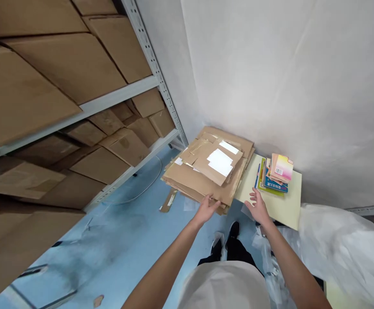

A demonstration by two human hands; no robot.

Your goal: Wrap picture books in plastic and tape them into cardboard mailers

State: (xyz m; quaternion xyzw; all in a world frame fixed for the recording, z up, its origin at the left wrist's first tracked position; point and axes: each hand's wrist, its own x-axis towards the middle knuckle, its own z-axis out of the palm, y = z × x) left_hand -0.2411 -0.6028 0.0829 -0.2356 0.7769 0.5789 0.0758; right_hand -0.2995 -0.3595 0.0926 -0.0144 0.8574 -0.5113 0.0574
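A stack of flattened cardboard lies in front of me, with a smaller cardboard piece bearing white labels on top. My left hand is at the near edge of the stack, fingers apart and holding nothing; whether it touches the cardboard I cannot tell. To the right, my right hand hovers by the edge of a pale yellow table, its fingers spread and nothing in them. Just beyond that hand, a small pile of books sits on the table, a pink and yellow one uppermost.
Metal shelving packed with cardboard boxes rises on the left. A pale wall stands behind the table. Clear plastic sheeting bulges at the right. On the blue floor lie a cardboard strip and a cable.
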